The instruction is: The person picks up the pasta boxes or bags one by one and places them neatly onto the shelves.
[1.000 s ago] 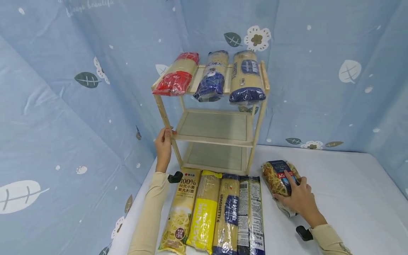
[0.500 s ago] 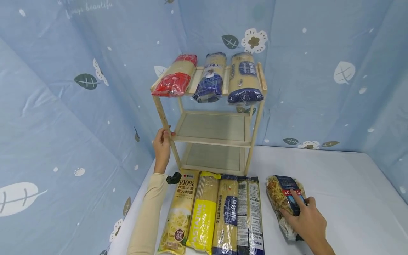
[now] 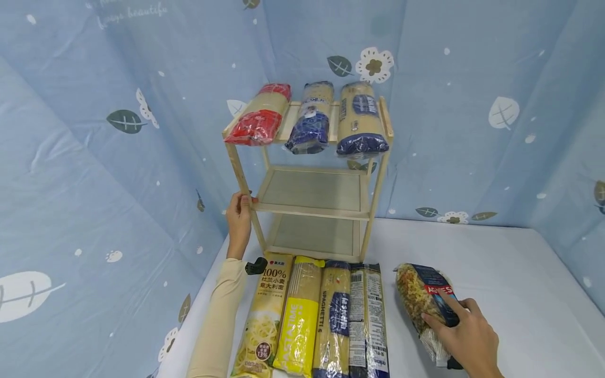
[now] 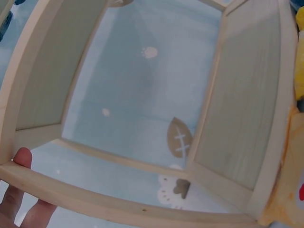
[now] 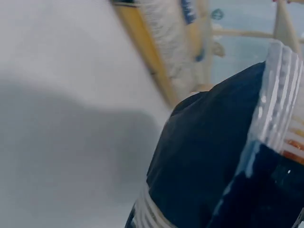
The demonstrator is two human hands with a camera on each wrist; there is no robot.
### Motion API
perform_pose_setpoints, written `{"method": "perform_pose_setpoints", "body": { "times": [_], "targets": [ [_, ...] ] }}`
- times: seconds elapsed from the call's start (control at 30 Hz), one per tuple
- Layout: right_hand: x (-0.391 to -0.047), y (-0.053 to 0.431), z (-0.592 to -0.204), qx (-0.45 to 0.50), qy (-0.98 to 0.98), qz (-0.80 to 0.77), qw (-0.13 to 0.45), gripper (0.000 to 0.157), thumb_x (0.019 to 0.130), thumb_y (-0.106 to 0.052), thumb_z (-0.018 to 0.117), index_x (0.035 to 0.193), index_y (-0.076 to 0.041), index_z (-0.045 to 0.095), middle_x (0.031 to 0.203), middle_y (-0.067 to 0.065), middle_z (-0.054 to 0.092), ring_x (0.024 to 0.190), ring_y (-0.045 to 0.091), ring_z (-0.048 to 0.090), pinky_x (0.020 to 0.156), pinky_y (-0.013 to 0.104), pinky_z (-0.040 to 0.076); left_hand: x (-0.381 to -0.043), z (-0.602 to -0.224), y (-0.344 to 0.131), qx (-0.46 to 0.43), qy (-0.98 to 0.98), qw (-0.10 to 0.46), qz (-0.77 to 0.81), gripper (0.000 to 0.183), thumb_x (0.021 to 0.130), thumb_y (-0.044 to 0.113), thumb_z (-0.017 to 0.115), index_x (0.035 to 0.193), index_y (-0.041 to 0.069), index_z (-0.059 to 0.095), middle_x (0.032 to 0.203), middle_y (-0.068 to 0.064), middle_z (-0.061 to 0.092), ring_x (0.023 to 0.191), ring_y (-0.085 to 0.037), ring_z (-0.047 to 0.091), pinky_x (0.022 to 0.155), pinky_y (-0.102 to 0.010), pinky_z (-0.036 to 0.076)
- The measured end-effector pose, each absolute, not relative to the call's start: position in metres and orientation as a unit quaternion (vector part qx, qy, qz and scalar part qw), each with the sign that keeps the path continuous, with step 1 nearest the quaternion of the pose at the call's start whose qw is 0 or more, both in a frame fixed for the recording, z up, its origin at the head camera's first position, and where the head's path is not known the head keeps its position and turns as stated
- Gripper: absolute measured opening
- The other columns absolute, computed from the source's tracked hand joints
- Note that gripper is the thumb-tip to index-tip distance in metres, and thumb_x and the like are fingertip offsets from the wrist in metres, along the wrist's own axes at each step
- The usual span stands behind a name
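My left hand [image 3: 239, 220] grips the left front post of a small wooden shelf rack [image 3: 314, 211] at the height of its middle shelf. Its fingertips [image 4: 23, 156] show around the wood in the left wrist view. At the right, my right hand [image 3: 470, 336] holds a clear bag of short pasta [image 3: 418, 294] with a dark blue and red label, thumb on the near left side and index finger across the label. Close up in the right wrist view, the bag's dark blue wrapping [image 5: 204, 156] and crimped end hide the fingers.
Three pasta packs lie on the rack's top: a red one [image 3: 257, 123], a blue one [image 3: 309, 126] and a navy-ended one [image 3: 361, 126]. Several long spaghetti packs, including a yellow one [image 3: 300, 331], lie side by side before the rack on the white table [image 3: 515, 283]. Blue patterned cloth hangs behind.
My right hand and the bag of pasta have moved nearer to me and slightly right on the table. The left hand keeps its grip on the rack post. The head view has shifted slightly.
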State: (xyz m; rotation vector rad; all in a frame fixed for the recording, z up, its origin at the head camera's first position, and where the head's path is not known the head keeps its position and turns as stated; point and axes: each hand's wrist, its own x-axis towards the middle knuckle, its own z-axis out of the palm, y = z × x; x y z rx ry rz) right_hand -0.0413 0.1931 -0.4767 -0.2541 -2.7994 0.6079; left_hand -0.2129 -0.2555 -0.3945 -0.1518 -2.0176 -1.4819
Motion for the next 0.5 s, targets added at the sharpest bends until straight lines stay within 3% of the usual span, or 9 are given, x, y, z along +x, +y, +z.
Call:
{"method": "perform_pose_setpoints", "body": {
  "times": [0.23, 0.5],
  "targets": [
    [-0.041, 0.182, -0.443, -0.037, -0.959, 0.210, 0.188, 0.068, 0.059, -0.038, 0.087, 0.115, -0.004, 0.068, 0.089, 0.018, 0.053, 0.045, 0.017, 0.036, 0.039, 0.032, 0.029, -0.235, -0.421, -0.270, -0.050, -0.757, 0.321, -0.567, 0.031, 0.102, 0.031, 0.041, 0.115, 0.009, 0.059, 0.095, -0.011, 0.068, 0.092, -0.019, 0.060, 0.080, -0.030, 0.040],
    [-0.042, 0.151, -0.398, 0.053, -0.942, 0.240, 0.229, 0.064, 0.058, -0.037, 0.088, 0.114, -0.012, 0.070, 0.094, 0.012, 0.056, 0.046, 0.009, 0.033, 0.042, 0.030, 0.026, -0.227, -0.412, -0.264, -0.056, -0.762, 0.322, -0.559, 0.029, 0.103, 0.019, 0.040, 0.116, -0.001, 0.057, 0.098, -0.022, 0.066, 0.095, -0.033, 0.059, 0.080, -0.032, 0.039]
  ]
}}
